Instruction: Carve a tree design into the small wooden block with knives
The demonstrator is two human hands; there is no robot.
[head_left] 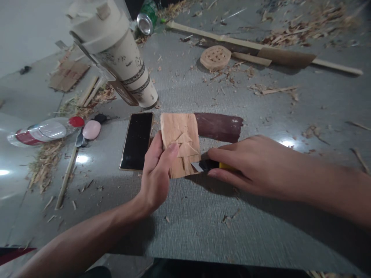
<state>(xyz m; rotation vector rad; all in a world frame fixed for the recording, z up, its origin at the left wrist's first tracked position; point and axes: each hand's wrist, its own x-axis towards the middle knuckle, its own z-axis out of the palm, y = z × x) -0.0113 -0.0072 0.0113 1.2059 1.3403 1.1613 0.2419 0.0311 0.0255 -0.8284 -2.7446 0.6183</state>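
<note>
A light wooden block [180, 125] with a tree shape carved in relief is held over the table by my left hand [158, 170]. The thumb lies on its face and the fingers wrap round its left edge. My right hand [246, 164] grips a utility knife [209, 165] with a black and yellow body. Its blade points left, at the lower right of the block near the tree's trunk. Whether the tip touches the wood I cannot tell. Beyond the block lies a dark maroon strip [220, 126], and a black phone [136, 141] lies left of my left hand.
A tall cream tumbler [133, 65] stands behind the phone. Farther back are a round carved wooden piece [216, 58], long sticks [246, 44] and a green can [147, 17]. A plastic bottle [49, 129] lies at the left, and wood shavings [315, 31] litter the table.
</note>
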